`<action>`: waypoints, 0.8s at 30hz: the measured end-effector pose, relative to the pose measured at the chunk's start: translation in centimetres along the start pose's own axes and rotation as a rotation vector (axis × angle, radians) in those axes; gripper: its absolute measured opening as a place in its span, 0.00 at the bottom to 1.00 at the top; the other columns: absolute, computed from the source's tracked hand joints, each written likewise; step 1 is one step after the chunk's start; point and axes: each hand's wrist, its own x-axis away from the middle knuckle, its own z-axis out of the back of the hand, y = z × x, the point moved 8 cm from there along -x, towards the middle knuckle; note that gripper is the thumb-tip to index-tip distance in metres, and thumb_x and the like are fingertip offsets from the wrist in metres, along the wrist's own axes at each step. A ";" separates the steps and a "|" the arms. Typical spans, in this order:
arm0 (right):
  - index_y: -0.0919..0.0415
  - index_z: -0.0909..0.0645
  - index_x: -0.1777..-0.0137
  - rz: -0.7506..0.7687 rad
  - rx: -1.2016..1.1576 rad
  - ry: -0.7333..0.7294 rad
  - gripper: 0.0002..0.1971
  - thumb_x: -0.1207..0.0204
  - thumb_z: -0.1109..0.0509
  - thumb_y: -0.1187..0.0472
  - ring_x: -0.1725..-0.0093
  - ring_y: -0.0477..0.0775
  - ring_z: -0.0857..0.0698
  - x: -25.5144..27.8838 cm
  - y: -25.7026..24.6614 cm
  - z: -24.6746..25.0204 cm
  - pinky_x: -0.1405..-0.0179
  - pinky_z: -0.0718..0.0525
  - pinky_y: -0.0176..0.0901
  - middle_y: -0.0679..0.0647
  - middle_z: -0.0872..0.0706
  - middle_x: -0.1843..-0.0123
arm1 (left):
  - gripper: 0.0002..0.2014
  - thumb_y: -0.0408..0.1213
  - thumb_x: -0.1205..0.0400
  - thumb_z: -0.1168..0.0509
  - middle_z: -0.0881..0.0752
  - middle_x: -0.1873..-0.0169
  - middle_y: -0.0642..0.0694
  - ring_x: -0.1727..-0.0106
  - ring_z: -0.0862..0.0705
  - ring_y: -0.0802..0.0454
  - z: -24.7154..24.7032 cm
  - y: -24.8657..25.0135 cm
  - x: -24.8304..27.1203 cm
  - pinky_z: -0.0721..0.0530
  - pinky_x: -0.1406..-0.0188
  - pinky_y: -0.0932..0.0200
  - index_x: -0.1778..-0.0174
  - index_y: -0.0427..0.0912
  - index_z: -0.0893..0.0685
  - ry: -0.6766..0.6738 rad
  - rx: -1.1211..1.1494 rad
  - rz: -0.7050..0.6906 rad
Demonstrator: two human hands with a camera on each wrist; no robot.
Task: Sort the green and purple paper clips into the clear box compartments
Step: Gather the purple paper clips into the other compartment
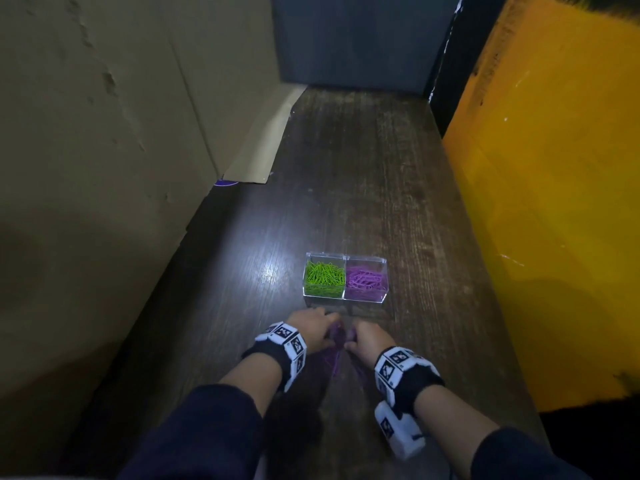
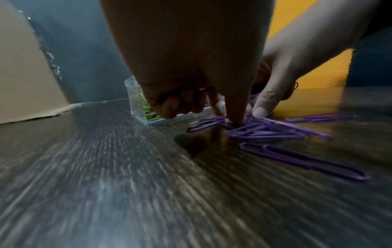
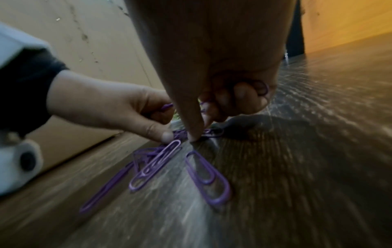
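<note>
A clear two-compartment box (image 1: 344,295) stands on the dark wooden table, with green clips (image 1: 324,277) in its left half and purple clips (image 1: 365,280) in its right half. Just in front of it both hands meet over a scatter of loose purple paper clips (image 1: 334,360). My left hand (image 1: 329,327) has curled fingers, a purple clip (image 3: 166,106) pokes out of its fist, and its thumb tip touches the pile (image 2: 265,132). My right hand (image 1: 353,336) presses its thumb down beside the pile and keeps purple clips (image 3: 261,88) tucked in its curled fingers. No loose green clips show.
A cardboard wall (image 1: 121,133) runs along the table's left side and a yellow panel (image 1: 554,202) along the right. A dark panel (image 1: 353,39) closes the far end. Bare tabletop (image 1: 363,168) lies beyond the box.
</note>
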 end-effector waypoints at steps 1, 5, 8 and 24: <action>0.56 0.24 0.61 0.009 -0.002 -0.009 0.05 0.25 0.33 0.58 0.43 0.60 0.16 0.2 -0.1 0.3 0.47 0.21 0.44 0.62 0.15 0.43 | 0.23 0.48 0.20 0.37 0.24 0.35 0.38 0.35 0.22 0.40 -0.1 -0.2 0.0 0.22 0.40 0.50 0.30 0.44 0.30 -0.011 0.000 0.015; 0.57 0.32 0.56 0.045 -0.069 0.010 0.04 0.20 0.40 0.62 0.47 0.61 0.17 1.0 0.7 1.9 0.50 0.25 0.46 0.63 0.18 0.52 | 0.20 0.46 0.17 0.40 0.26 0.33 0.39 0.32 0.25 0.42 -1.0 -1.7 0.3 0.28 0.33 0.51 0.35 0.37 0.25 0.006 0.127 0.084; 0.58 0.32 0.51 0.006 -0.398 0.024 0.05 0.20 0.41 0.68 0.70 0.50 0.19 1.3 2.1 2.7 0.63 0.22 0.43 0.55 0.19 0.69 | 0.17 0.43 0.14 0.46 0.23 0.38 0.37 0.37 0.22 0.42 -0.5 -3.1 1.3 0.28 0.37 0.53 0.38 0.34 0.25 0.093 0.334 0.146; 0.52 0.33 0.74 -0.087 -0.016 -0.090 0.17 0.26 0.31 0.58 0.45 0.58 0.14 4.6 1.3 -2.2 0.50 0.21 0.42 0.59 0.11 0.48 | 0.35 0.57 0.30 0.28 0.20 0.37 0.44 0.36 0.20 0.44 -1.7 -0.8 5.4 0.25 0.42 0.56 0.34 0.45 0.34 -0.104 0.181 0.009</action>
